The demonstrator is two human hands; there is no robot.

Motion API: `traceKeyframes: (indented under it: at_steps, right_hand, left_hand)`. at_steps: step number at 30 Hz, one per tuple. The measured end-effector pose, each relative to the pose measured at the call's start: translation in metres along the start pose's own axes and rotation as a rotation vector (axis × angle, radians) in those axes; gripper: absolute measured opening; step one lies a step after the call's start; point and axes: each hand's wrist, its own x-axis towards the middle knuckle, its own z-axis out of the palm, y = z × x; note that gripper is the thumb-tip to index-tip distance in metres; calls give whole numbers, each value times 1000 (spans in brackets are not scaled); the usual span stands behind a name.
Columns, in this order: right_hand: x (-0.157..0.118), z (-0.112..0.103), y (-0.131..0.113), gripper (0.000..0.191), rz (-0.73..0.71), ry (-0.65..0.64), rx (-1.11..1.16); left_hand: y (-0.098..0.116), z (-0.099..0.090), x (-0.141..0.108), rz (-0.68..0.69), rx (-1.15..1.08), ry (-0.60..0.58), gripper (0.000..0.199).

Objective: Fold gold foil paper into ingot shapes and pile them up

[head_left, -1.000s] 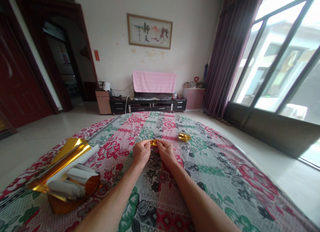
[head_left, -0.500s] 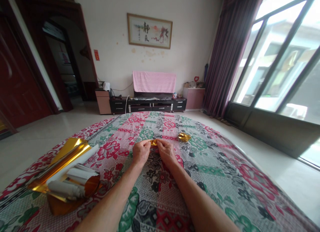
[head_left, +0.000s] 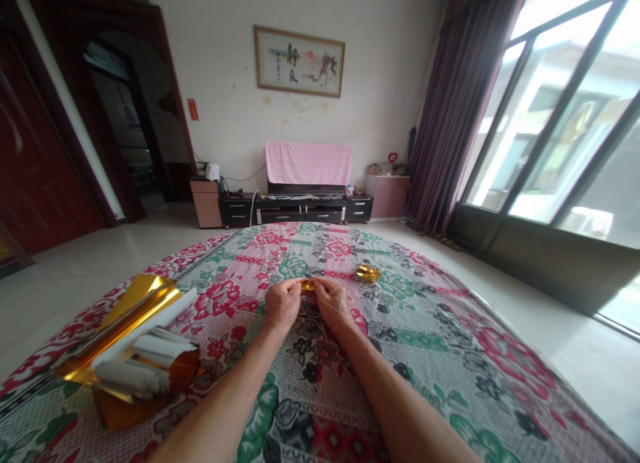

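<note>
Between my two hands, just above the flowered cloth, is a small piece of gold foil paper [head_left: 307, 285]. My left hand [head_left: 283, 304] pinches its left end between thumb and fingers. The right end is pinched in my right hand [head_left: 331, 303]. Fingers cover most of the piece, so its full shape is hidden. A folded gold foil piece [head_left: 369, 273] lies on the cloth to the right, beyond my right hand. At the left, gold foil sheets [head_left: 145, 310] with white backs lie in a loose, curled pile.
A floral tablecloth [head_left: 420, 316] covers the rounded table. Beyond it stand a low black TV cabinet [head_left: 285, 214] and a TV under a pink cloth [head_left: 309, 162]. A purple curtain [head_left: 450, 116] and large windows are on the right, a doorway on the left.
</note>
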Motion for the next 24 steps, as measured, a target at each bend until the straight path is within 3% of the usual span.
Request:
traceKeyframes:
  at_steps: [24]
  right_hand:
    - [-3, -1, -12, 35, -22, 18, -69]
  left_hand:
    - [3, 0, -2, -25, 56, 21, 30]
